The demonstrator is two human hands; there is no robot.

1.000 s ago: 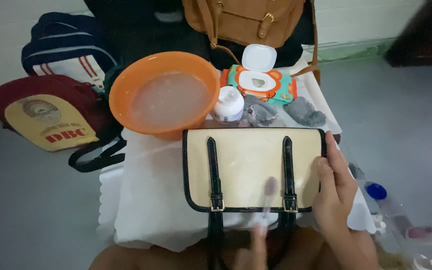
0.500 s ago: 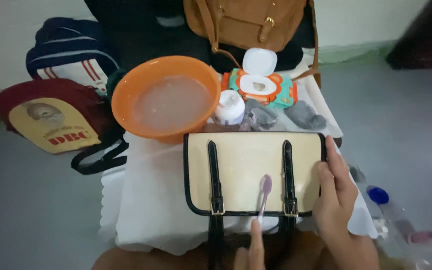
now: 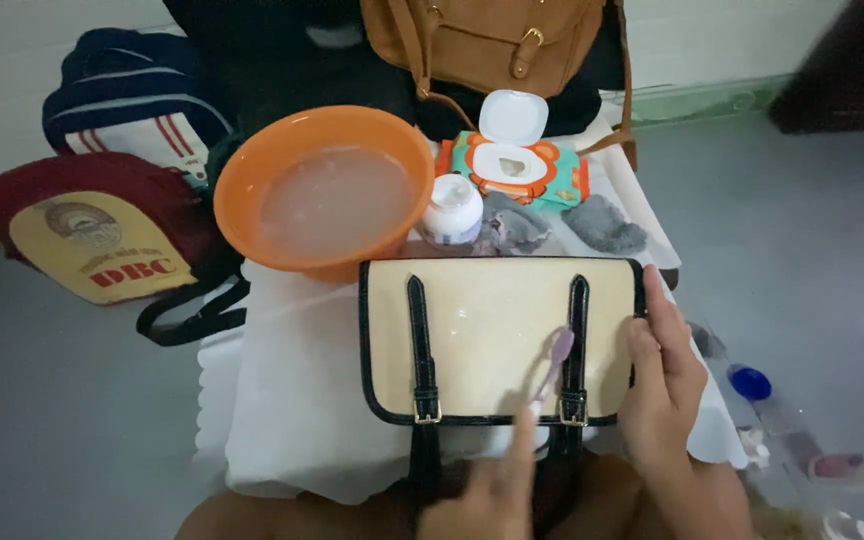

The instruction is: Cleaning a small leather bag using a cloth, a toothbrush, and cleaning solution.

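The left hand point(image 3: 497, 480) closes its fingers on a toothbrush point(image 3: 552, 365), whose pale head lies on the cream handbag point(image 3: 497, 335) just ahead of the fingers. The right hand point(image 3: 664, 385) rests its fingers together on the bag's right edge. Beyond the fingers stand a white jar point(image 3: 451, 210), an orange basin point(image 3: 322, 190) and a wipes pack point(image 3: 517, 168) on the desk point(image 3: 282, 420).

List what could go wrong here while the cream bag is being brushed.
1. The orange basin holds cloudy water and sits right against the cream bag; a nudge could likely slop water over it.
2. The toothbrush works beside the black strap; dark grime might smear onto the pale panel.
3. Only the right hand steadies the bag at its edge, so hard strokes from the left hand may shift it on the white cloth.
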